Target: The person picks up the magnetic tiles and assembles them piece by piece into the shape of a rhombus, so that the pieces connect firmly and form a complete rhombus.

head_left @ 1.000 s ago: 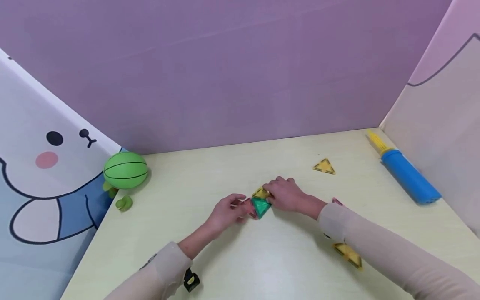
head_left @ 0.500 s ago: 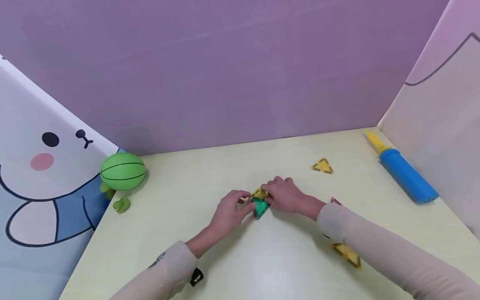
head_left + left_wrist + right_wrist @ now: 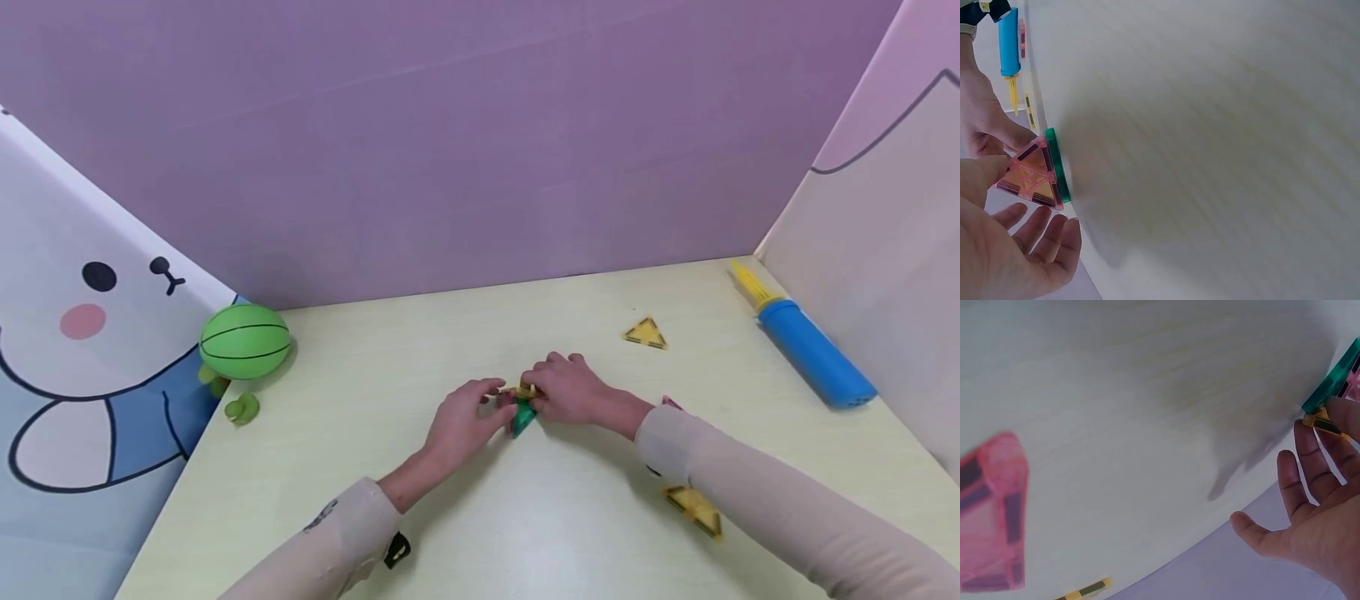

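Green ball (image 3: 245,342) at the table's (image 3: 390,350) left edge. Next, left hand (image 3: 459,423): I see it pinching a pink triangular tile (image 3: 1034,172), raised against a green tile (image 3: 525,419) mid-table. Right hand (image 3: 572,390) grips a yellow tile (image 3: 1325,425) meeting the green one. Farther right, I log a loose yellow triangle (image 3: 646,333), then a blue pump (image 3: 813,352).

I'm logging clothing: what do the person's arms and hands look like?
The left sleeve and right sleeve are pale beige; a dark marking sits near the left cuff, and a small black object beside that cuff. The left hand and right hand are gloveless.
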`<state>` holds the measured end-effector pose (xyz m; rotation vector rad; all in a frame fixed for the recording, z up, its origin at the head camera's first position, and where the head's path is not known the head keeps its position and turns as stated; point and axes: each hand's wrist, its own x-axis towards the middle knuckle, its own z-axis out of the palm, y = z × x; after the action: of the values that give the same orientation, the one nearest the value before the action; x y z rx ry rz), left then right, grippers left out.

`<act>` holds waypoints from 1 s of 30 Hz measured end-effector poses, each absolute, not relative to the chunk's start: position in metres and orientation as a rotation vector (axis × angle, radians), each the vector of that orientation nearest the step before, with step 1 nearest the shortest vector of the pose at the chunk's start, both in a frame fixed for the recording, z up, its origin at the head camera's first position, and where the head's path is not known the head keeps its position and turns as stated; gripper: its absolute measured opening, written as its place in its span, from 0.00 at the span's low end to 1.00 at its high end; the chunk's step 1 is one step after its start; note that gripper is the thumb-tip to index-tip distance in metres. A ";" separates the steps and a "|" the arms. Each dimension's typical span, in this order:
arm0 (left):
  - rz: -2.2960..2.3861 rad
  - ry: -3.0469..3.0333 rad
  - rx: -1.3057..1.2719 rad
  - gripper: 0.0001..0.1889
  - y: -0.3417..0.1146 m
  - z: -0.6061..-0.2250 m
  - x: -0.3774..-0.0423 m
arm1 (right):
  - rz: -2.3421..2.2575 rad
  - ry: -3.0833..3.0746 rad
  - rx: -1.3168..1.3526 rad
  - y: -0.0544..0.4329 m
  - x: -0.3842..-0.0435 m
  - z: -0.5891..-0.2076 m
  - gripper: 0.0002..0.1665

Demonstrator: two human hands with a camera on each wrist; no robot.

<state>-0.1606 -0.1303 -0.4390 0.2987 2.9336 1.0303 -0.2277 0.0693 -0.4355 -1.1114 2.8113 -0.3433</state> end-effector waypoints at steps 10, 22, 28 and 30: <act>0.891 3.001 0.392 0.20 -0.127 -0.437 -0.161 | -0.393 2.821 -1.147 0.072 -0.225 -0.432 0.04; 0.793 3.056 0.506 0.23 -0.126 -0.441 -0.161 | -0.427 2.824 -1.156 0.071 -0.224 -0.429 0.07; 0.840 2.925 0.581 0.26 -0.136 -0.440 -0.170 | -0.414 2.809 -1.156 0.073 -0.225 -0.429 0.08; 0.834 2.843 0.613 0.28 -0.143 -0.438 -0.178 | -0.398 2.799 -1.157 0.075 -0.226 -0.429 0.09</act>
<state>-0.1778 -0.1432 -0.4383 0.6133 2.8430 0.8337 -0.2256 0.0748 -0.4289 -1.1572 2.7985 -0.3980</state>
